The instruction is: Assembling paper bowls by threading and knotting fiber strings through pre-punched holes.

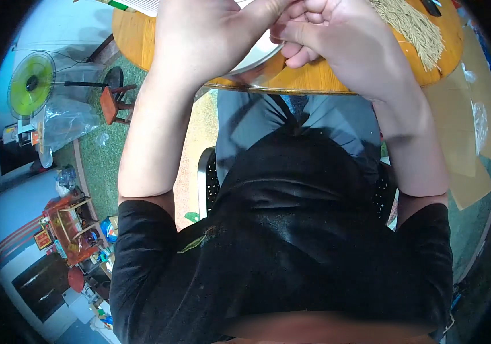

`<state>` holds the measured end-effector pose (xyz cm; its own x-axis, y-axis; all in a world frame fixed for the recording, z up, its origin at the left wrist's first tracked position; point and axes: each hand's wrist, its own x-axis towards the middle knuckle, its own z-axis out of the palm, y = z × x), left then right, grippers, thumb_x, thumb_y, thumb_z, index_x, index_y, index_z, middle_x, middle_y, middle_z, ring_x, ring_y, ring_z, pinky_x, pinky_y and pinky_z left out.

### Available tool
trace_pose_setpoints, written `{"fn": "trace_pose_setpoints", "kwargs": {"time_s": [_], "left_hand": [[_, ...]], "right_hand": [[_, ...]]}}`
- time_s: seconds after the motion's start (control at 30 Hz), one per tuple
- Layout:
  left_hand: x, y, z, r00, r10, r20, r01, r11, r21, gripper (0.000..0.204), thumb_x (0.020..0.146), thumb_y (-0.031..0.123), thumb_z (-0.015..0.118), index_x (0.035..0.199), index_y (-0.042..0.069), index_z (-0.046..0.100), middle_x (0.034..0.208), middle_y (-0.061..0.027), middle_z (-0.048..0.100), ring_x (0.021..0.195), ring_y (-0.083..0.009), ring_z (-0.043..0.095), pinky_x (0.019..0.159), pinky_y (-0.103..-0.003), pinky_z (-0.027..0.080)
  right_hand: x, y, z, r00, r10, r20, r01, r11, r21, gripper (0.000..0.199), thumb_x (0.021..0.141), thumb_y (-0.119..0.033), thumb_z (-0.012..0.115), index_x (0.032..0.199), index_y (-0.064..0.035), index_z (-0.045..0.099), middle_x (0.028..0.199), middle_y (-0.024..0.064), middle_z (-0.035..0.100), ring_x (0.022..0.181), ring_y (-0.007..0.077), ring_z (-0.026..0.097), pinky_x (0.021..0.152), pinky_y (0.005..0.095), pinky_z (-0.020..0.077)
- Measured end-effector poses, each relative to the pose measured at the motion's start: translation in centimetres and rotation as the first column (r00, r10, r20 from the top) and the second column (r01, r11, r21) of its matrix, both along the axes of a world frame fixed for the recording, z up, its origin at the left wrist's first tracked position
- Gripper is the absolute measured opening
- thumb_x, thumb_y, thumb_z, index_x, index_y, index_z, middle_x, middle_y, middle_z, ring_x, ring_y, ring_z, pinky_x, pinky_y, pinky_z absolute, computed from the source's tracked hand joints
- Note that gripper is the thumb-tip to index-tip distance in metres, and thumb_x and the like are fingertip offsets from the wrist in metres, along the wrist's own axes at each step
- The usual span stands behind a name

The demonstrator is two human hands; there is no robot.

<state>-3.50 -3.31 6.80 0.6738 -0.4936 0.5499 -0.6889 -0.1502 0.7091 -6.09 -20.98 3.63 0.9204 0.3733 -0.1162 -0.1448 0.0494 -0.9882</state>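
Both hands meet over the near edge of a round wooden table at the top of the view. My left hand [211, 35] reaches in with its thumb stretched toward the right fingers; the thumb tip is closed in a pinch at the upper edge, where its other fingers are mostly cut off. My right hand [346, 43] is closed, fingers curled and thumb pressed against them. Whatever lies between the fingertips is too small or hidden to make out. Just below the hands is a white round container [260, 55] with a see-through rim, partly covered by the left hand.
A pile of tan strands [414, 33] lies on the wooden table [132, 35] at the right, beside a black object [431, 7]. Flattened cardboard [452, 135] covers the floor at right. A green fan [32, 83] and a red stool [109, 106] stand at left.
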Motion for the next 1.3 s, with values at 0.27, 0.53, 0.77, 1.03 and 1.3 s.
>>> {"fn": "trace_pose_setpoints", "kwargs": {"time_s": [0.27, 0.53, 0.77, 1.03, 1.3], "left_hand": [[3.5, 0.3, -5.1, 0.764, -0.645, -0.033, 0.529, 0.655, -0.54, 0.02, 0.094, -0.01, 0.064, 0.112, -0.002, 0.061, 0.111, -0.0081, 0.063, 0.102, -0.0153, 0.065, 0.094, -0.031, 0.052], [2.6, 2.2, -4.0, 0.724, -0.69, -0.012, 0.642, 0.68, -0.355, 0.021, 0.091, -0.009, 0.067, 0.109, 0.0, 0.061, 0.103, -0.005, 0.065, 0.099, -0.0128, 0.064, 0.092, -0.029, 0.052], [2.4, 1.5, -5.0, 0.758, -0.652, 0.005, 0.635, 0.737, -0.23, 0.027, 0.086, -0.009, 0.075, 0.11, 0.001, 0.064, 0.101, -0.0038, 0.068, 0.094, -0.0105, 0.067, 0.087, -0.026, 0.054], [1.7, 0.6, -4.5, 0.824, -0.567, -0.005, 0.556, 0.81, -0.188, 0.024, 0.087, -0.01, 0.073, 0.103, 0.004, 0.061, 0.094, -0.0012, 0.065, 0.089, -0.0085, 0.064, 0.083, -0.024, 0.054], [-0.7, 0.5, -1.8, 0.93, -0.321, -0.178, 0.325, 0.946, -0.007, 0.026, 0.087, -0.007, 0.07, 0.11, 0.002, 0.061, 0.101, -0.0036, 0.064, 0.093, -0.011, 0.061, 0.085, -0.026, 0.052]], "right_hand": [[1.1, -0.7, -4.1, 0.68, 0.047, 0.731, -0.424, 0.839, 0.34, 0.015, 0.102, -0.006, 0.061, 0.104, 0.007, 0.068, 0.097, 0.0097, 0.071, 0.081, 0.0138, 0.07, 0.077, 0.0258, 0.0595], [-2.1, -1.4, -1.4, 0.996, -0.036, -0.087, 0.056, 0.967, 0.248, 0.017, 0.099, -0.002, 0.066, 0.111, 0.0102, 0.067, 0.099, 0.014, 0.073, 0.086, 0.017, 0.073, 0.082, 0.027, 0.0615], [0.7, -1.2, -5.4, 0.697, -0.025, 0.717, -0.52, 0.671, 0.529, 0.016, 0.096, 0.002, 0.068, 0.108, 0.0118, 0.068, 0.095, 0.0134, 0.074, 0.077, 0.0153, 0.072, 0.073, 0.0247, 0.0612], [-3.7, -2.6, -4.3, 0.878, -0.187, 0.441, 0.186, 0.982, 0.046, 0.023, 0.093, 0.008, 0.069, 0.116, 0.0095, 0.067, 0.1, 0.0132, 0.073, 0.09, 0.0172, 0.073, 0.082, 0.0231, 0.0588], [-4.3, -2.4, -3.9, 0.534, -0.162, 0.83, 0.45, 0.885, -0.117, 0.017, 0.09, 0.011, 0.071, 0.107, 0.0083, 0.072, 0.103, 0.0119, 0.074, 0.095, 0.0166, 0.073, 0.085, 0.0239, 0.0592]]}}
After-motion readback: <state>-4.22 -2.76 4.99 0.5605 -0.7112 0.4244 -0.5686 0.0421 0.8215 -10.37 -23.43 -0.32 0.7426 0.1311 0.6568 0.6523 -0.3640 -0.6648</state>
